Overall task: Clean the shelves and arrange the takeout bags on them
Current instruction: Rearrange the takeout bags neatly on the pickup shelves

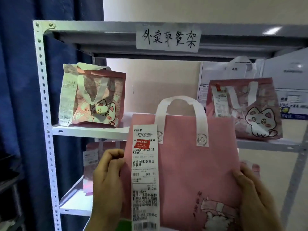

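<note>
Shelves (90,130) of a grey metal rack fill the view, and the middle board already carries two cat-print takeout bags, one at the left end (93,95) and one at the right end (245,109), with a bare stretch between them. In front of that gap hangs the pink bag (191,164) now being handled, upright, handles up, held off the shelf at both side edges: the left hand (108,179) curls its fingers round the bag's left edge, and the right hand (255,194) clasps the right edge, thumb across the front, so both grips are closed on the bag and neither is free. The likeliest trouble, as I judge it, is the gap itself: if the bag goes in off-centre or tilted, its soft sides could nudge a neighbour, and the right-hand bag appears to sit close to the shelf's front lip, where a push might tip it off. The upper shelf, with its paper label (168,38), hangs low over the opening, so the standing white handles could catch under it. A further bag (93,157) sits on the lower shelf, partly hidden. Smallest risk, but real: the long receipt (145,177) hangs loose down the front beside the left fingers and could snag, crease or tear on the shelf edge as the bag slides in.
</note>
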The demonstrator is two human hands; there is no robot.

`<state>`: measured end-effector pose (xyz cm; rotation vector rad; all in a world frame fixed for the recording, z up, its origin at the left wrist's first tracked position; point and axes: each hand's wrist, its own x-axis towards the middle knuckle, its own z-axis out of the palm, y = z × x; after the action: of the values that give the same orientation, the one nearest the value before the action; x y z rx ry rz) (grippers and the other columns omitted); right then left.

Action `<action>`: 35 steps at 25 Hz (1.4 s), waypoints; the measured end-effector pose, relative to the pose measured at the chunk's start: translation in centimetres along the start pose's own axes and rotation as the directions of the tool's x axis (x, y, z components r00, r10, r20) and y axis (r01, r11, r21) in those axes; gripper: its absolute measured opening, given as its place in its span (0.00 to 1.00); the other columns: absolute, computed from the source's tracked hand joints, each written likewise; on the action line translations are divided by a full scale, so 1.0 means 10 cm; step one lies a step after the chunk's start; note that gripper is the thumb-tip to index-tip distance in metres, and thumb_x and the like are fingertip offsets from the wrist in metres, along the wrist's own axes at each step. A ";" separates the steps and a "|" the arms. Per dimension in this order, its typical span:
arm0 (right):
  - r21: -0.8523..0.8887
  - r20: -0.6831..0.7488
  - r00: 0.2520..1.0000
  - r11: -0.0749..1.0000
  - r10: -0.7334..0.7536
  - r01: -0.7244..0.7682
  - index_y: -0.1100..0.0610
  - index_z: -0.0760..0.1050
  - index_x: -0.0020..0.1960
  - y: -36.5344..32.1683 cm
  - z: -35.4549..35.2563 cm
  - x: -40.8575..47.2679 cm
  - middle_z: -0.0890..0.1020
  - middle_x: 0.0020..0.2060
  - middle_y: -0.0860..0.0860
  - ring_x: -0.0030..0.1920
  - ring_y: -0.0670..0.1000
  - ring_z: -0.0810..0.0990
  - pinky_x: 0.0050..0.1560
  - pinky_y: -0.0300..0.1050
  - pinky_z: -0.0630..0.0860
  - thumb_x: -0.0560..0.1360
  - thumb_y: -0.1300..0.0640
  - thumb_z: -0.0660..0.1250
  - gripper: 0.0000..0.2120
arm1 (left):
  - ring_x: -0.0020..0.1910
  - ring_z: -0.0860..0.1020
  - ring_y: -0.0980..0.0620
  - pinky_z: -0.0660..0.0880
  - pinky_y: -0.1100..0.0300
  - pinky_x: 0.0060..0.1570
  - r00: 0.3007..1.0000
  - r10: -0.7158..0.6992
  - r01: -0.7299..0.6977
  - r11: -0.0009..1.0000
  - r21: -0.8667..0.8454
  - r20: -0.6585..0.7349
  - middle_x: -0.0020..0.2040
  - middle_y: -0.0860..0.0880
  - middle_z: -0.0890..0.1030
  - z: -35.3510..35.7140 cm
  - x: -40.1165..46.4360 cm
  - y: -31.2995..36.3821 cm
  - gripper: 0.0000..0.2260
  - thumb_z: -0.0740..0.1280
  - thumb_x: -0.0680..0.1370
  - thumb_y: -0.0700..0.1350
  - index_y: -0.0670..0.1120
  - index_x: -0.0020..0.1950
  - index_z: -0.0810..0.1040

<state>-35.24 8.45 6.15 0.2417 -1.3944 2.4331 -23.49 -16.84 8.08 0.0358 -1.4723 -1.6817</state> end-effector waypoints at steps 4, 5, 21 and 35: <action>-0.174 0.149 0.974 0.965 -0.171 0.196 0.43 0.84 0.46 -0.30 0.52 0.12 0.87 0.41 0.46 0.36 0.44 0.84 0.33 0.39 0.81 0.79 0.55 0.67 0.10 | 0.39 0.84 0.47 0.79 0.57 0.34 0.997 0.054 -0.057 0.997 0.056 0.057 0.43 0.46 0.85 0.05 0.58 0.24 0.11 0.59 0.82 0.41 0.52 0.43 0.77; -0.147 0.171 0.971 0.970 -0.168 0.194 0.44 0.84 0.45 -0.39 0.67 0.22 0.87 0.42 0.47 0.37 0.46 0.85 0.34 0.41 0.81 0.79 0.55 0.67 0.10 | 0.40 0.84 0.47 0.79 0.55 0.35 0.995 0.058 -0.063 0.996 0.063 0.075 0.43 0.47 0.86 0.08 0.72 0.29 0.11 0.59 0.83 0.42 0.53 0.45 0.77; -0.174 0.140 0.930 0.916 -0.341 0.362 0.39 0.84 0.42 -0.43 1.63 1.21 0.86 0.40 0.39 0.41 0.41 0.84 0.41 0.37 0.81 0.76 0.55 0.68 0.12 | 0.49 0.83 0.56 0.80 0.64 0.44 0.954 0.257 -0.286 0.934 0.214 0.153 0.49 0.54 0.85 0.33 1.99 0.26 0.06 0.63 0.83 0.44 0.53 0.54 0.78; -0.513 0.137 0.915 0.763 -0.381 0.394 0.50 0.76 0.52 0.38 1.54 1.57 0.81 0.45 0.50 0.51 0.55 0.82 0.55 0.55 0.81 0.82 0.51 0.59 0.08 | 0.51 0.81 0.63 0.82 0.58 0.50 0.975 0.192 -0.222 0.877 0.426 0.114 0.55 0.55 0.83 0.31 2.10 -0.62 0.12 0.66 0.79 0.39 0.49 0.61 0.79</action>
<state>-51.50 -3.56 15.64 0.3789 -1.7607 1.6383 -41.62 -27.70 14.45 0.0619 -1.8144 -1.1655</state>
